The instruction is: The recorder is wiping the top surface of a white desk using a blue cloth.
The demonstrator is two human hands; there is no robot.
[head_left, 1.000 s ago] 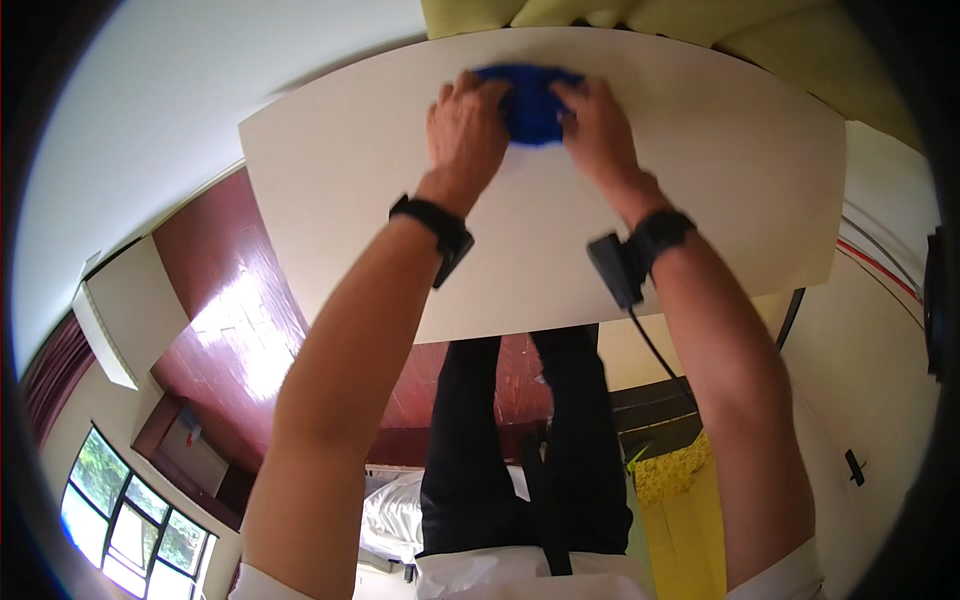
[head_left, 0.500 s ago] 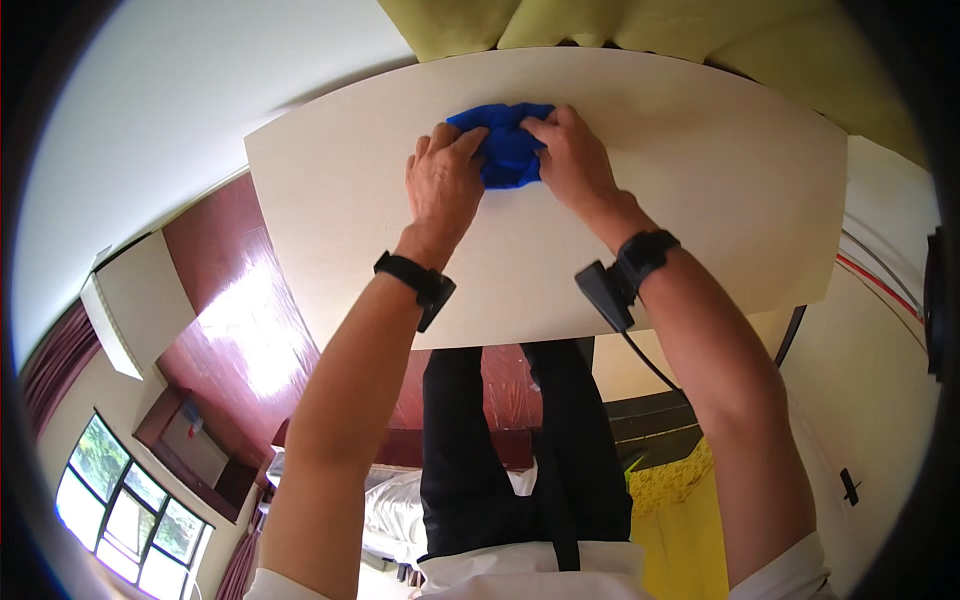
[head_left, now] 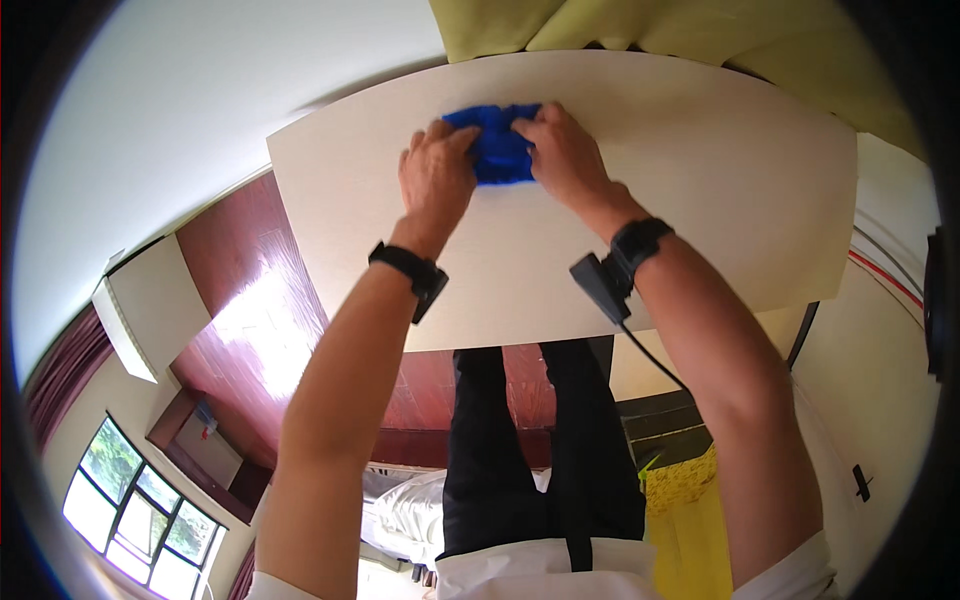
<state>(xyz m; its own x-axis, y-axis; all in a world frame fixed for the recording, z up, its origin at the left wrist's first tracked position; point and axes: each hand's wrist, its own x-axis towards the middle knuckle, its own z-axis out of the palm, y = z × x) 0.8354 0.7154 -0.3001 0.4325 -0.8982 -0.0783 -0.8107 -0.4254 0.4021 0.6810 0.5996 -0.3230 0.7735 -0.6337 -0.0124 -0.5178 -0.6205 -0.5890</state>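
Observation:
A bundle of bright blue cloth (head_left: 503,150) lies near the far edge of the pale table (head_left: 680,190), bunched into a small, roughly square shape. My left hand (head_left: 440,165) grips its left side, with thumb and fingers closed on the fabric. On the opposite side, my right hand (head_left: 563,148) pinches the cloth's right edge near its upper corner. Parts of both side edges are hidden beneath my fingers. Each wrist wears a black strap with a small device; a cable (head_left: 650,358) hangs from the right one.
Olive-yellow fabric (head_left: 640,22) borders the table's far edge. To the left is a white wall (head_left: 250,60), with reddish wooden floor (head_left: 240,240) below. A white box-like cabinet (head_left: 155,300) stands at the left. Red and grey cables (head_left: 885,275) run along the right.
The cloth looks flatter and squarer than before. Both hands keep their hold on it and have shifted slightly left across the table, while the whole view has moved a little.

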